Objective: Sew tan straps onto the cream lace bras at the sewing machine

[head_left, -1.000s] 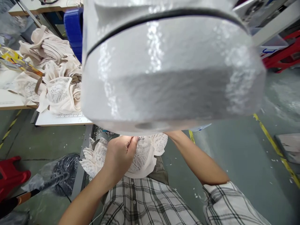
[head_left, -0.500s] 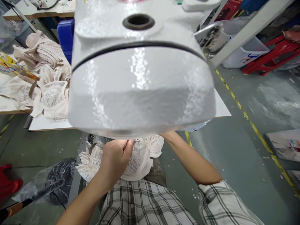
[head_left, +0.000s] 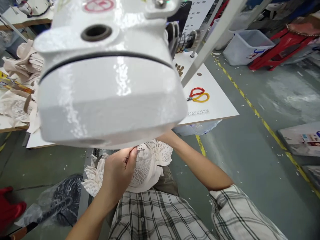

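My left hand (head_left: 120, 170) pinches the edge of a cream lace bra (head_left: 145, 166), thumb pressed against the curled fingers. The lace piece hangs over the table's front edge toward my lap, its frilled parts spreading to either side. Above it looms the white head of a sewing machine (head_left: 112, 96), which hides the needle area. My right hand (head_left: 166, 136) reaches in under the machine head from the right. Only its wrist and back edge show; the fingers are hidden behind the machine.
Red-and-yellow thread snips (head_left: 199, 95) lie on the white tabletop (head_left: 220, 106) at right. Cream bra pieces (head_left: 17, 103) are heaped at left. A white post (head_left: 212, 43) rises beside the machine. Beyond stand a plastic bin (head_left: 247, 46) and a red stool (head_left: 277, 46). A bagged dark bundle (head_left: 66, 200) sits lower left.
My view has shifted, so the machine head appears further left and the snips and right tabletop now show. My left hand keeps its pinch on the lace, with little movement.
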The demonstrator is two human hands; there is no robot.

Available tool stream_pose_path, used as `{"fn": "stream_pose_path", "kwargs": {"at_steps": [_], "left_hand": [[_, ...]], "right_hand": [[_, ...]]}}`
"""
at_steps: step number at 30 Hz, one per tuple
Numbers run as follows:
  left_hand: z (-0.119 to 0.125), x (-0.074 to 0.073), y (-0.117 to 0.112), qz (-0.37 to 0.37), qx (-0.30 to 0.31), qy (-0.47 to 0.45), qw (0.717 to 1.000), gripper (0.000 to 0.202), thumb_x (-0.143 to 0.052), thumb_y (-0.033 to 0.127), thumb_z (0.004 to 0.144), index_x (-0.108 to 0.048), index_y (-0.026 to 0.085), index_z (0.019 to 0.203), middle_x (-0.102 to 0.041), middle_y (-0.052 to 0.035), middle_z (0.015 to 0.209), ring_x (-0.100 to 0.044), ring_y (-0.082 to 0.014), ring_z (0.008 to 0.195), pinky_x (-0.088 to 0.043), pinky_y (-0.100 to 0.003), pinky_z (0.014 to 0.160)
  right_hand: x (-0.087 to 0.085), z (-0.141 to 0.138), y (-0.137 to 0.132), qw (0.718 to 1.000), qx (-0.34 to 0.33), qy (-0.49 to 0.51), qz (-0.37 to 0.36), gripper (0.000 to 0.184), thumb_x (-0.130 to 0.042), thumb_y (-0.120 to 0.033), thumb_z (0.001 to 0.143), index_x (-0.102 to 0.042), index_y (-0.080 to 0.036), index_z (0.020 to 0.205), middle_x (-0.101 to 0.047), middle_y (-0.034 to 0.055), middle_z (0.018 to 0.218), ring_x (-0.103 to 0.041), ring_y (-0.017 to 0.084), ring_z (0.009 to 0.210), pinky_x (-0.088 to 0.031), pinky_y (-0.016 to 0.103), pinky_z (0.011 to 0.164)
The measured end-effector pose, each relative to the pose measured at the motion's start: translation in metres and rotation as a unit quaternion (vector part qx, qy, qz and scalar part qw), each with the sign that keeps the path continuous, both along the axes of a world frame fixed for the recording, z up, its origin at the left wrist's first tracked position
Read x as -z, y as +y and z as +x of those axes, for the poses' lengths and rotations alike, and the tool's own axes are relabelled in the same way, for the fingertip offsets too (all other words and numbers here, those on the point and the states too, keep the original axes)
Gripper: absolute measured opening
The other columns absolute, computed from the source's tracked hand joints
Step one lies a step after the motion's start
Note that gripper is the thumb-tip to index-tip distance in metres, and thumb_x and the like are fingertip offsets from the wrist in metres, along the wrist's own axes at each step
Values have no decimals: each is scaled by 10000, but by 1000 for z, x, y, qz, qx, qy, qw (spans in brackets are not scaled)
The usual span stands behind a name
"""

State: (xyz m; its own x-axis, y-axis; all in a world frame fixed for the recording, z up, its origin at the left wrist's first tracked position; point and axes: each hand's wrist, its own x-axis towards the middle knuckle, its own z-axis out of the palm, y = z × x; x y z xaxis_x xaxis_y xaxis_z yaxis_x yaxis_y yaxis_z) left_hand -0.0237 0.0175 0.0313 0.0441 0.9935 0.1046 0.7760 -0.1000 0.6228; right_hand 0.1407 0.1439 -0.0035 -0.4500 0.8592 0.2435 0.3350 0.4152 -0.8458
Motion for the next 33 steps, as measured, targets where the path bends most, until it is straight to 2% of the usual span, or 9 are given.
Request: {"fn": "stream_pose_path", "kwargs": {"at_steps": [5,10,19,23,28,33], "left_hand": [[0,4,-2,-4,-10,5,1000,285,-506,314,974,-742,226,1108,-767,-37,1107,-740,-215,979,-573,-250,716],[1,6,-4,3,-14,11,1000,276,-510,298,971,-739,226,1109,-764,-25,1113,-740,-208,987,-578,-255,760],[-1,9,-8,21,-28,17,999,267,-524,305,967,-739,251,1115,-777,-15,1069,-747,-205,951,-583,-253,731],[-4,11,-10,23,-33,26,999,264,-528,295,966,-735,254,1125,-772,-13,1092,-743,-201,965,-581,-252,766],[-6,14,-11,29,-37,31,998,268,-530,297,964,-731,251,1135,-783,-19,1041,-751,-191,882,-585,-255,766],[-9,17,-14,45,-50,42,997,274,-518,300,972,-713,249,1158,-773,-33,1086,-748,-183,879,-574,-237,721]], "right_hand": [[0,0,-4,999,4,44,-27,167,-604,-202,827,-524,-206,681,-576,43,863,-549,200,846,-501,353,777],[0,-1,-4,998,4,60,-23,126,-612,-187,806,-537,-207,706,-585,40,874,-542,187,808,-495,337,747],[1,-4,-4,997,8,75,-20,25,-597,-210,783,-583,-190,779,-622,55,953,-554,169,771,-483,312,683],[1,-6,-6,996,10,92,-13,28,-597,-189,762,-571,-191,773,-620,55,942,-566,176,803,-477,320,709],[1,-8,-7,995,22,97,-19,45,-597,-218,776,-568,-189,756,-637,74,991,-592,201,874,-487,346,756],[5,-9,-5,994,24,106,-10,45,-612,-226,767,-588,-188,770,-647,66,989,-607,214,901,-486,363,799]]}}
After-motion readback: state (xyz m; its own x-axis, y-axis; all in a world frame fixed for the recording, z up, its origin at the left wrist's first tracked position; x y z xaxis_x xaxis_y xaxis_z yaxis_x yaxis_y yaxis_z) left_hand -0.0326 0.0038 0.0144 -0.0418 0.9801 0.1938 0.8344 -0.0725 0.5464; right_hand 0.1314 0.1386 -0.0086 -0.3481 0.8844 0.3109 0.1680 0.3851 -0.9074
